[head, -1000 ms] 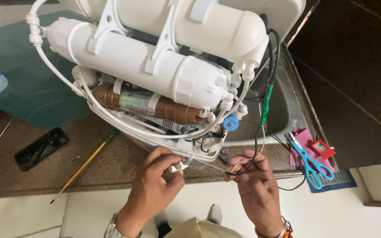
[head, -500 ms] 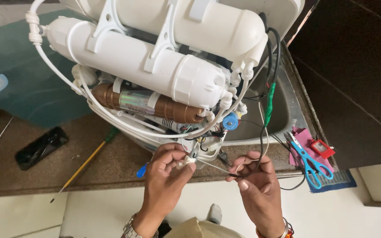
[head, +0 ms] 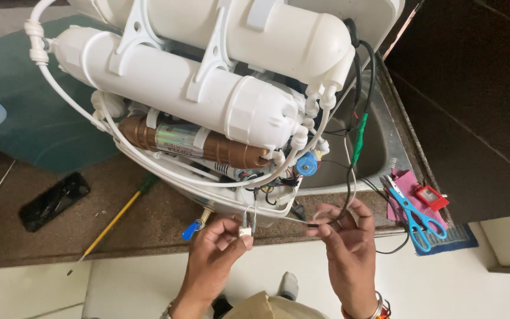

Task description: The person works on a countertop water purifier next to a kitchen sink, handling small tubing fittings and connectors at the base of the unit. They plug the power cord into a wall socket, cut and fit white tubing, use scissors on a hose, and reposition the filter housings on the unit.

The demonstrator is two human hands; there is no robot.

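Observation:
A white water purifier unit [head: 208, 88] with large white filter canisters and a brown cartridge [head: 208, 145] lies on the brown counter. My left hand [head: 216, 251] pinches a small white connector [head: 245, 230] on thin wires hanging from the unit's lower edge. My right hand [head: 346, 242] holds a black wire [head: 349, 189] between thumb and fingers, a little to the right of the connector. A green-wrapped wire joint [head: 358, 139] hangs above my right hand. A small blue valve tap [head: 191, 227] sticks out of the unit beside my left hand.
Blue scissors [head: 414, 210] lie on a pink cloth at the counter's right end, next to a small red box [head: 432, 196]. A yellow-shafted screwdriver [head: 113, 221] and a black phone [head: 54, 201] lie left. A steel sink [head: 379, 147] sits behind the unit. A teal mat [head: 25, 124] lies far left.
My left hand has slid right and up to the small white connector, uncovering the blue valve tap. My right hand has kept its hold on the black wire and barely moved.

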